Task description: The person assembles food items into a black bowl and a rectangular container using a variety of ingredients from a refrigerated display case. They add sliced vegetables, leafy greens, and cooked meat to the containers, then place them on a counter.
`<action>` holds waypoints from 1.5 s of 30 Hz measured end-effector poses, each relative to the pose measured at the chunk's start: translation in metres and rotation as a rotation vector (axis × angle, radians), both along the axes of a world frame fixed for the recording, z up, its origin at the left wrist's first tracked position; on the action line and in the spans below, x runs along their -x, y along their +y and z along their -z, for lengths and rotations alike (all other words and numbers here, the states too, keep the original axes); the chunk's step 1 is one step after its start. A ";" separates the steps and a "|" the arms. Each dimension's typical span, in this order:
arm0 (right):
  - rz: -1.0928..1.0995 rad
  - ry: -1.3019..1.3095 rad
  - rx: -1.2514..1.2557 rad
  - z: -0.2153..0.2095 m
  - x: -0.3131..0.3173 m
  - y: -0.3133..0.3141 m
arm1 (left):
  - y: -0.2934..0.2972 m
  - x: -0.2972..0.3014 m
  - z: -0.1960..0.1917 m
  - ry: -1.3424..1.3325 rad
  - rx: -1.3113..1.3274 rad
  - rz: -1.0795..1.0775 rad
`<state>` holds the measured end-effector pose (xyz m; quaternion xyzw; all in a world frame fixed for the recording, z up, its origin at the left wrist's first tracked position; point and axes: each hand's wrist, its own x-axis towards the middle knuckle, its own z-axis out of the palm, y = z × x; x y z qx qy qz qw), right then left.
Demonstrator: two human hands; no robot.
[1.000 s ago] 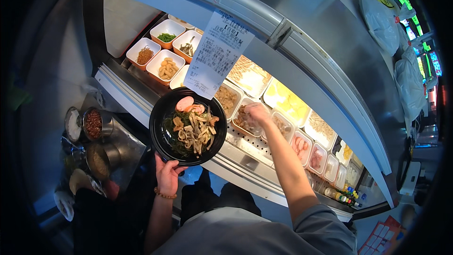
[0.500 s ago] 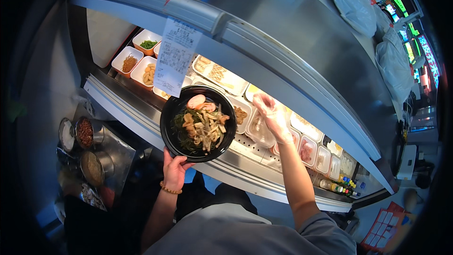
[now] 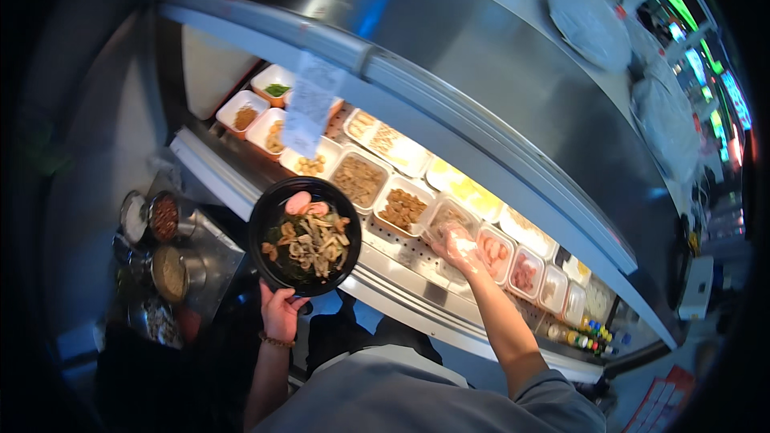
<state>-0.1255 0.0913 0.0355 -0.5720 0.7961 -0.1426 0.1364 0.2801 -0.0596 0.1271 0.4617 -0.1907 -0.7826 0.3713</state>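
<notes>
My left hand (image 3: pixel 281 310) grips the near rim of a round black bowl (image 3: pixel 257 250). The bowl holds dark green strands, pale shredded strips, brown pieces and pink slices. In a clear plastic glove, my right hand (image 3: pixel 459 245) reaches down into a clear tub (image 3: pixel 443 207) in the chilled display case. Its fingers are blurred against the tub, and whatever they touch is hidden. Beside that tub stand a white tray of brown chunks (image 3: pixel 403 208) and a tub of pink pieces (image 3: pixel 494 250).
A printed paper slip (image 3: pixel 311 104) hangs from the case's metal edge (image 3: pixel 265 20). Several food trays line the case, with small bottles (image 3: pixel 571 337) at its right end. Metal pots (image 3: pixel 170 273) stand at lower left. Plastic bags (image 3: pixel 589 24) sit on the steel counter at upper right.
My right hand has lowered from above the trays into the clear tub. The bowl has moved left and slightly nearer me, uncovering more trays. The view has shifted a little.
</notes>
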 end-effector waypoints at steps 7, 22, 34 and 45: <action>-0.186 0.093 0.016 0.002 -0.051 -0.087 | 0.009 -0.004 0.000 0.081 0.009 -0.004; 0.275 -0.034 0.197 -0.037 -0.103 -0.015 | 0.009 -0.059 0.019 0.093 0.017 -0.033; 0.598 0.018 0.471 -0.029 -0.131 0.051 | -0.007 -0.038 0.013 0.134 -0.003 0.009; 0.630 -0.013 0.371 -0.019 -0.128 0.052 | -0.012 -0.041 0.011 0.150 0.010 -0.037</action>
